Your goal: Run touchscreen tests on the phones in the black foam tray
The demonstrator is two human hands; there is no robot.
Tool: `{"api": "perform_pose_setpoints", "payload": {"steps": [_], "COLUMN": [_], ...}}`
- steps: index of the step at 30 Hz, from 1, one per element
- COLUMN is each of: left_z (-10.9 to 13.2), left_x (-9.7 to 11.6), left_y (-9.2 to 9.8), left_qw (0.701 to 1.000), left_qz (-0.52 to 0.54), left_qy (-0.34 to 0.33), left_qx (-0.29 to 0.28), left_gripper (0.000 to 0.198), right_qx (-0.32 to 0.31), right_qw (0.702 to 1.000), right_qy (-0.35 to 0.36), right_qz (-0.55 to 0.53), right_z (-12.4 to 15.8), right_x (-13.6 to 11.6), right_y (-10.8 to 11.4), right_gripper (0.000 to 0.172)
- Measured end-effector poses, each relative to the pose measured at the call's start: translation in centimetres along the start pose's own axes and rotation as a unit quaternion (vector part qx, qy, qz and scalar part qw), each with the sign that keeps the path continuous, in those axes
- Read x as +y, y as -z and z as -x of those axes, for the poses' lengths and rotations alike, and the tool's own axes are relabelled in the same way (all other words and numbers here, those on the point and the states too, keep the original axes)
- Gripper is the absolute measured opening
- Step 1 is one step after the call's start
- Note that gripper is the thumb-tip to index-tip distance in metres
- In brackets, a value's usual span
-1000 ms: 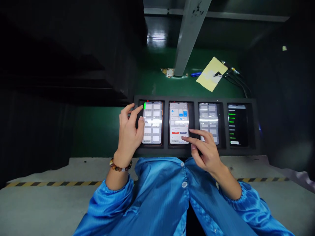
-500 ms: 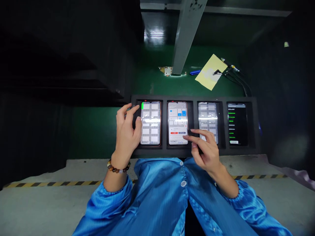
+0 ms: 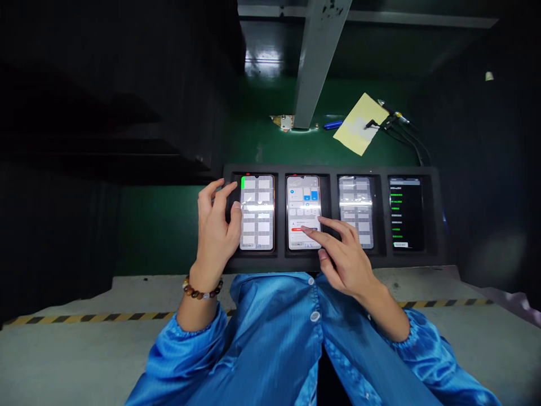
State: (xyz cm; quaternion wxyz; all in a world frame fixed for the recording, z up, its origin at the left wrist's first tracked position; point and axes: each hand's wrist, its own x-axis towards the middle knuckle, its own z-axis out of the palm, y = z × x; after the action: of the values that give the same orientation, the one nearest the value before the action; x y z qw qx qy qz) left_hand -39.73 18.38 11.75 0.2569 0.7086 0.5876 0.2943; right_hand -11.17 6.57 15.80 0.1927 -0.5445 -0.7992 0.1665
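A black tray [image 3: 281, 261] holds several smartphones side by side in its slots. My left hand [image 3: 218, 228] rests at the left edge of the leftmost phone [image 3: 257, 214], fingers apart, holding nothing. That phone shows a grid of white blocks with a green patch at its top left corner. Over the second phone [image 3: 301, 197], my right hand [image 3: 344, 254] points its index fingertip at a red button on a panel screen; I cannot tell if it touches. Its fingers are apart. A third phone [image 3: 356, 211] shows a grey grid, and the rightmost phone [image 3: 406, 214] shows green and white text lines on black.
Behind the tray, a yellow sheet of paper [image 3: 359, 127] lies with a cable [image 3: 399, 135] over it on the green table [image 3: 249, 146]. A blue pen [image 3: 333, 125] is beside it. A grey metal post [image 3: 319, 62] rises at the back. Dark panels flank both sides.
My right hand has moved left over the second phone, its index fingertip shifting from the screen's right edge to the red button. My left hand stays by the leftmost phone.
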Motion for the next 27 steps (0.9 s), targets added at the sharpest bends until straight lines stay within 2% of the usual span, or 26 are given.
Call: {"api": "perform_pose_setpoints", "payload": {"steps": [4,19,25,27], "left_z": [0.02,0.09,-0.02,-0.04], "left_x": [0.05,-0.27,-0.1,-0.1], "left_y": [0.04,-0.02,-0.01,-0.01], "left_qw": [1.0,1.0,1.0,1.0], "left_qz": [0.003,0.003,0.007,0.007], "left_qy": [0.003,0.001,0.001,0.0], "left_qx": [-0.003,-0.002,-0.001,0.001], "left_gripper": [0.043,0.043,0.042,0.043], "right_qx": [0.047,0.072,0.076,0.063], "right_qw": [0.999,0.997,0.992,0.994], "right_qy": [-0.018,-0.013,0.08,0.072], "right_qz": [-0.015,-0.012,-0.057,-0.049], "right_z": [0.36,0.29,0.57,0.55], "right_x": [0.26,0.07,0.38,0.23], "right_y": [-0.23,-0.1,0.01,-0.01], "right_gripper": [0.059,0.058,0.056,0.054]}}
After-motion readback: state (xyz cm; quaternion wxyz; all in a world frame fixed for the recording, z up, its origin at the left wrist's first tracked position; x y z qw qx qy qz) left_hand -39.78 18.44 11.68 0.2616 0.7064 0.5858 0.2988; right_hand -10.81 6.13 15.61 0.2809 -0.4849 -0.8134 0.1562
